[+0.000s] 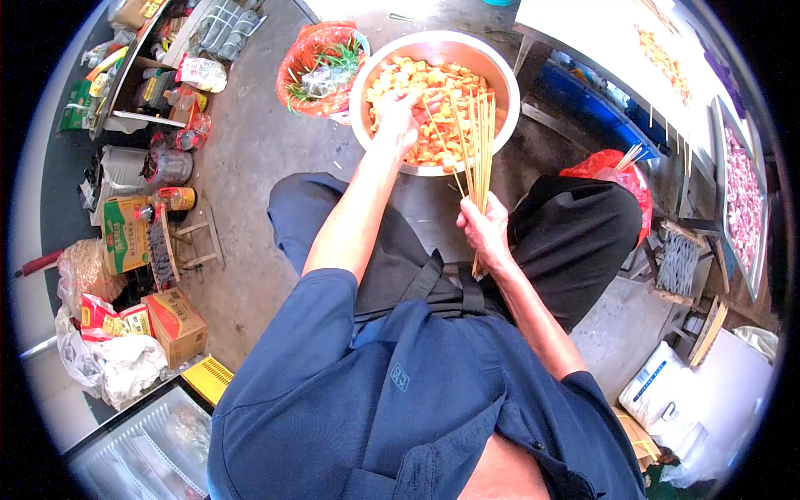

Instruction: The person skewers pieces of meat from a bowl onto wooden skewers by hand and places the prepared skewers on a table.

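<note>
A large metal basin (507, 108) in front of me holds many orange, sauce-coated meat pieces (446, 79). Over its left side is my left hand (398, 123), fingers curled together at the meat; what they pinch is hard to make out. My right hand (486, 225) is closed around a bundle of thin bamboo skewers (481, 158), held between my knees and the basin. Most of them stand close together with their upper ends over the meat. One skewer (440, 137) slants away to the left, toward my left hand.
A red-bagged bucket (321, 46) with green scraps stands left of the basin. At right are a white table (583, 21), a red bag with skewers (621, 167) and a tray of pinkish meat (742, 192). Boxes (175, 321) and bottles line the left.
</note>
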{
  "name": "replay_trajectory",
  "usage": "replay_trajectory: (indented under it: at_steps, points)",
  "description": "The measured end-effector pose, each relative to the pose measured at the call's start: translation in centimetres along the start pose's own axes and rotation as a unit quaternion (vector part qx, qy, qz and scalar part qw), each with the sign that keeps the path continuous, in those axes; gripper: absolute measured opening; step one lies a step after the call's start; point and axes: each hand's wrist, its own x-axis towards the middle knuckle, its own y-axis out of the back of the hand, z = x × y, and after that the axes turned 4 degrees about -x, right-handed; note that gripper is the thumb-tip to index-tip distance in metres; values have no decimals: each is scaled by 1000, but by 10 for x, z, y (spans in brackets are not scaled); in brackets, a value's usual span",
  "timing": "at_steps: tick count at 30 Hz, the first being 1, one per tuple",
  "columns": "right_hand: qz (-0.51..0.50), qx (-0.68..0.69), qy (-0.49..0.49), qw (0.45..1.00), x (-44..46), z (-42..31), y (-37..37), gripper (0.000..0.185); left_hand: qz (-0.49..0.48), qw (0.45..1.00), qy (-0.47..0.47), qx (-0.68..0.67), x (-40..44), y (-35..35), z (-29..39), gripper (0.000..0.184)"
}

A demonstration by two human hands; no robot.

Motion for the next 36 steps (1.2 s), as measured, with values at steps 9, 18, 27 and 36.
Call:
replay_trajectory:
  at_steps: [9,18,27,36]
  points:
    - [20,-5,-4,1000,0,-2,0,13,-36,999,-8,-20,-1,-1,-3,21]
    - [25,-10,11,1000,-1,4,2,13,-40,999,1,-5,1,3,-7,25]
    - [51,-21,39,998,-1,7,-4,9,28,998,15,57,6,8,-9,21]
    - [31,-16,24,999,0,2,0,9,-34,997,58,44,10,10,-6,21]
